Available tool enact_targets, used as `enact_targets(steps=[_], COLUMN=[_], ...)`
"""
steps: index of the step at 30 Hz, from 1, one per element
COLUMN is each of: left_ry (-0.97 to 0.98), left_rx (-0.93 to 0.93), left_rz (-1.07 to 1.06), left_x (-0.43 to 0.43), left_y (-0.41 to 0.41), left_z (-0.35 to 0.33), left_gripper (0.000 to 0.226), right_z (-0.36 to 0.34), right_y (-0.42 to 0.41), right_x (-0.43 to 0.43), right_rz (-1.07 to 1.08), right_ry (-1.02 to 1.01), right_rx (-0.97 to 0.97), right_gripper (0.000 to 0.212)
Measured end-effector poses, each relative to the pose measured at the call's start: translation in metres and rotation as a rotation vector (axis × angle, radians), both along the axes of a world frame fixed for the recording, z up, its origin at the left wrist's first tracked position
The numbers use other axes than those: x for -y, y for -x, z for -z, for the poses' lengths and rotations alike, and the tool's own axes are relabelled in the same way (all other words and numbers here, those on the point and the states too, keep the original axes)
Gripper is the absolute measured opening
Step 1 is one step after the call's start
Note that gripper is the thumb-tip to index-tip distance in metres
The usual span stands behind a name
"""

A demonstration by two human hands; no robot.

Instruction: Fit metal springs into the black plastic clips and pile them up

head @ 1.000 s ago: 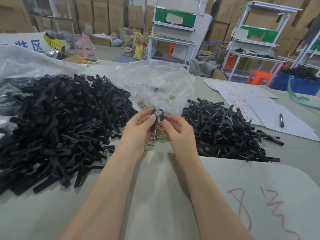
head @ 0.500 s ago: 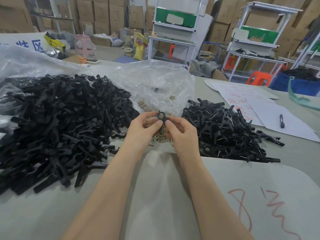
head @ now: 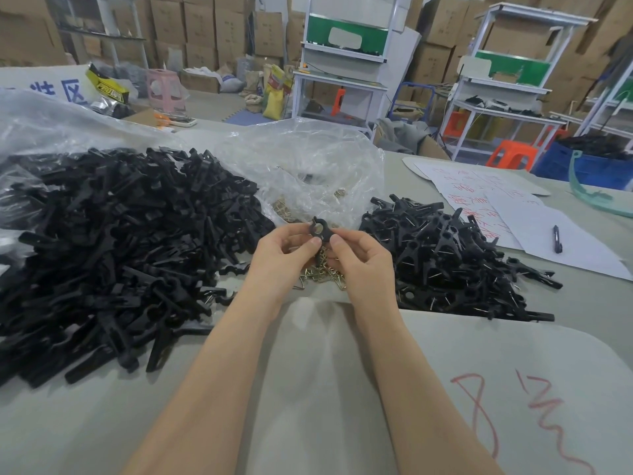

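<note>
A black plastic clip (head: 320, 230) is pinched between the fingertips of my left hand (head: 286, 255) and my right hand (head: 363, 260), held a little above the table. Just below the hands lies a small heap of brass-coloured metal springs (head: 323, 274). To the left spreads a big pile of loose black clip parts (head: 113, 245). On the right sits a smaller pile of black clips (head: 452, 262) with metal springs showing in them. Whether a spring sits in the held clip is hidden by my fingers.
A crumpled clear plastic bag (head: 308, 169) with more springs lies behind the hands. White papers with red writing (head: 507, 214) and a pen (head: 557, 238) lie at the right. A grey sheet with red marks (head: 479, 406) covers the near table. Shelving and cartons stand beyond.
The two clip halves have come together into one closed clip between my fingertips, and both hands have drawn slightly closer around it.
</note>
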State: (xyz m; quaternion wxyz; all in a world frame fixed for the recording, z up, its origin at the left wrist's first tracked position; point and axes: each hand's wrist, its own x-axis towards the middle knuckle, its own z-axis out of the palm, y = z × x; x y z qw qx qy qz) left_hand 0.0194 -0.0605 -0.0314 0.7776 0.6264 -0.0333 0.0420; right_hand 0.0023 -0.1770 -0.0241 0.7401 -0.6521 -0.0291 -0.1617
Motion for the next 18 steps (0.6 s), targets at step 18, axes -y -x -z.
enact_targets(steps=[18], left_ry=[0.153], left_rx=[0.011], left_rz=[0.105], left_x=[-0.0001], left_y=[0.0039], left_z=[-0.0042], left_gripper=[0.014], right_z=[-0.0069], right_y=[0.0014], right_x=[0.0057], right_rz=[-0.104], right_ry=[-0.096], right_rx=[-0.074], right_gripper=[0.019])
